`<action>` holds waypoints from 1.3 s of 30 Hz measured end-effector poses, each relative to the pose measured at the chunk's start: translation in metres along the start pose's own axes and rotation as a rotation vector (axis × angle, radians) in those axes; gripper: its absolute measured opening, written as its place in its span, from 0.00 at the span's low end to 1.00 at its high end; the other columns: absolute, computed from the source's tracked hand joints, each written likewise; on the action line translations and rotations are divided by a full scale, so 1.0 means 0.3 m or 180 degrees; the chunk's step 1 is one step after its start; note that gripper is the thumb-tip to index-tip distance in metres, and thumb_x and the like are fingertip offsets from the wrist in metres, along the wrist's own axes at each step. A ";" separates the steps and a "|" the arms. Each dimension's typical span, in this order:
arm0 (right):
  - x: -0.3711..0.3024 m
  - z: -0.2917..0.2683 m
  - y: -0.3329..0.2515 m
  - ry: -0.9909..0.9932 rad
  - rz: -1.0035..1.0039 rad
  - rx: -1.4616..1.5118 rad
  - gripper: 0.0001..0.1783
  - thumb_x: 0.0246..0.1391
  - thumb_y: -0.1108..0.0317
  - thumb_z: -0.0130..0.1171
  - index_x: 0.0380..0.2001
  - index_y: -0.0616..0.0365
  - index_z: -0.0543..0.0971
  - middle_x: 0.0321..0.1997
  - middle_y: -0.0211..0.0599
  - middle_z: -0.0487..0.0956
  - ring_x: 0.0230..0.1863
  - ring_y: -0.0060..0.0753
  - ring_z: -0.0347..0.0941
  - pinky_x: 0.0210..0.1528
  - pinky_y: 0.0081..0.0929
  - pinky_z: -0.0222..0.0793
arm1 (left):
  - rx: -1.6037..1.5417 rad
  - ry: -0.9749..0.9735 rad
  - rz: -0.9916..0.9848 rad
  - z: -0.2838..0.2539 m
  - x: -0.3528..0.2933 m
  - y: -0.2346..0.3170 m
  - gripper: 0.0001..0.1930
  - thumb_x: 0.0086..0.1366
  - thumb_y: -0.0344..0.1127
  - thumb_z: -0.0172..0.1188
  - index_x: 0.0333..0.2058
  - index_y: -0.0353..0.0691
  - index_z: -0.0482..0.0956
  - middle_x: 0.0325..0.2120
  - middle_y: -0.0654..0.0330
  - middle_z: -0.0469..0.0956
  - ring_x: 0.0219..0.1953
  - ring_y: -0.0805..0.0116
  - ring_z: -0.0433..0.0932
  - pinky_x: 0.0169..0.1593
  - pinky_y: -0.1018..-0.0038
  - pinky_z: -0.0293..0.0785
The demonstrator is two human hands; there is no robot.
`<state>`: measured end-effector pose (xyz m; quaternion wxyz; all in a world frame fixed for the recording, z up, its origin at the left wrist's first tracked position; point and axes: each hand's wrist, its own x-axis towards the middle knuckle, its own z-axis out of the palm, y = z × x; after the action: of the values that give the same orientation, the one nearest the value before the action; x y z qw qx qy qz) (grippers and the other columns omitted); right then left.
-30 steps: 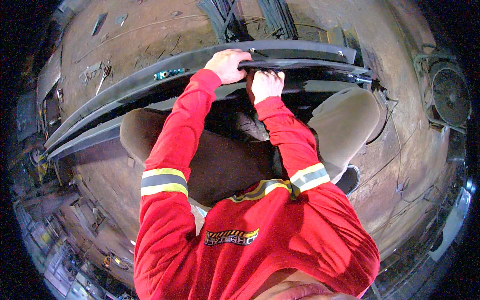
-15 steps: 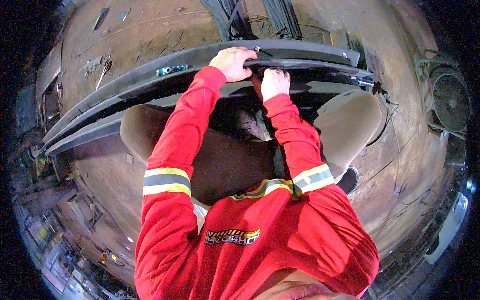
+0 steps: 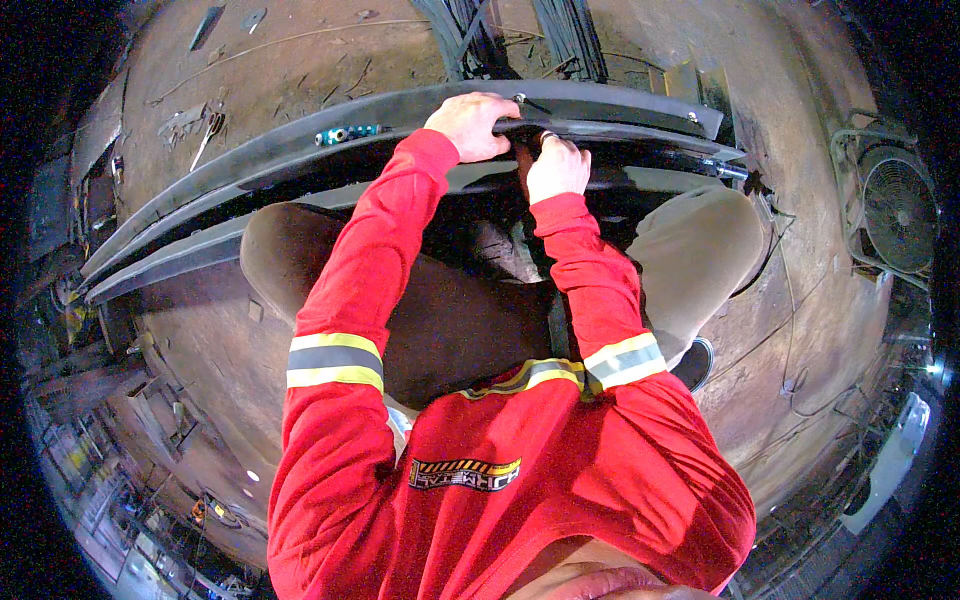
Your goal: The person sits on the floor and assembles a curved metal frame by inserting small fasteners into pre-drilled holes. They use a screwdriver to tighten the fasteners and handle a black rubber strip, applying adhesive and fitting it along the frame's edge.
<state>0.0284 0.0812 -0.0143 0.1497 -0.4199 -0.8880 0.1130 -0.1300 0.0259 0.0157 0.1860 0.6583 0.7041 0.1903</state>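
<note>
A long dark metal beam (image 3: pixel 625 95) with raised edges lies crosswise in front of my knees. My left hand (image 3: pixel 470 127) is closed over its edge, the fingertips curling down into the dark gap. Just right of it and a little nearer, my right hand (image 3: pixel 558 168) is closed at the same gap, thumb side up. What its fingers hold, if anything, is hidden in shadow. A teal tool (image 3: pixel 347 134) rests on the beam left of my hands. Near the right end sits a shiny metal cylinder (image 3: pixel 727 170), and small bright bolts (image 3: pixel 519 98) show along the top.
Bundles of dark rods (image 3: pixel 572 40) lie beyond the beam. A round fan (image 3: pixel 898 205) stands at the right, with a cable (image 3: pixel 795 330) on the brown floor near it. Scissor-like pliers (image 3: pixel 208 138) lie at the far left. Dark clutter fills the lower left.
My right hand has shifted slightly right and turned, so its thumb now shows. The left hand has barely moved and stays on the beam edge.
</note>
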 end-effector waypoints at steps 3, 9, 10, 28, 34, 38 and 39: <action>0.001 -0.013 -0.008 -0.0320 0.0067 -0.0080 0.06 0.43 0.69 0.49 0.20 0.56 0.75 0.23 0.42 0.78 0.31 0.43 0.75 0.41 0.42 0.64 | 0.0011 -0.0018 0.0030 0.003 0.002 -0.003 0.17 0.45 0.37 0.58 0.37 0.42 0.75 0.36 0.52 0.76 0.43 0.51 0.73 0.47 0.61 0.70; -0.004 -0.001 -0.012 -0.0656 0.0198 -0.0167 0.05 0.44 0.69 0.51 0.20 0.55 0.75 0.24 0.42 0.78 0.31 0.43 0.76 0.43 0.43 0.64 | -0.0018 0.0044 0.0041 0.005 0.002 0.001 0.16 0.45 0.37 0.58 0.36 0.42 0.75 0.35 0.52 0.76 0.41 0.50 0.74 0.46 0.61 0.71; -0.007 -0.002 -0.012 -0.0628 0.0171 -0.0174 0.06 0.44 0.68 0.51 0.20 0.55 0.75 0.24 0.42 0.78 0.31 0.43 0.76 0.43 0.43 0.64 | -0.0017 0.0036 0.0026 0.007 0.002 0.000 0.16 0.45 0.37 0.58 0.36 0.42 0.74 0.35 0.52 0.76 0.41 0.50 0.74 0.45 0.60 0.71; -0.002 -0.024 -0.018 -0.0415 0.0189 -0.0208 0.08 0.46 0.65 0.51 0.22 0.56 0.76 0.25 0.42 0.79 0.33 0.41 0.76 0.41 0.43 0.63 | 0.0043 0.0088 -0.0015 0.003 -0.002 0.003 0.16 0.46 0.38 0.58 0.36 0.43 0.74 0.33 0.51 0.76 0.39 0.49 0.74 0.44 0.59 0.71; -0.005 0.003 -0.011 -0.0644 0.0145 -0.0328 0.07 0.46 0.66 0.51 0.23 0.55 0.76 0.26 0.40 0.79 0.33 0.39 0.76 0.43 0.43 0.63 | -0.0009 0.0083 0.0005 0.005 0.003 0.002 0.16 0.45 0.38 0.58 0.35 0.42 0.75 0.34 0.52 0.76 0.40 0.49 0.74 0.44 0.60 0.71; 0.001 -0.017 -0.020 -0.0826 0.0200 -0.0397 0.08 0.47 0.65 0.51 0.23 0.54 0.76 0.26 0.40 0.79 0.33 0.39 0.76 0.44 0.44 0.62 | -0.0055 0.0057 -0.0029 0.001 0.001 0.003 0.16 0.45 0.37 0.58 0.36 0.42 0.75 0.34 0.52 0.76 0.40 0.50 0.74 0.44 0.60 0.71; 0.000 -0.021 -0.022 -0.0809 0.0203 -0.0384 0.08 0.47 0.65 0.50 0.22 0.54 0.76 0.26 0.40 0.79 0.33 0.39 0.75 0.44 0.44 0.62 | -0.0054 0.0025 -0.0053 -0.004 0.001 0.005 0.16 0.45 0.37 0.58 0.36 0.42 0.75 0.34 0.51 0.76 0.40 0.49 0.74 0.44 0.60 0.71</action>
<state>0.0259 0.0775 -0.0063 0.0068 -0.4385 -0.8911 0.1165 -0.1293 0.0262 0.0175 0.1904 0.6500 0.7087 0.1973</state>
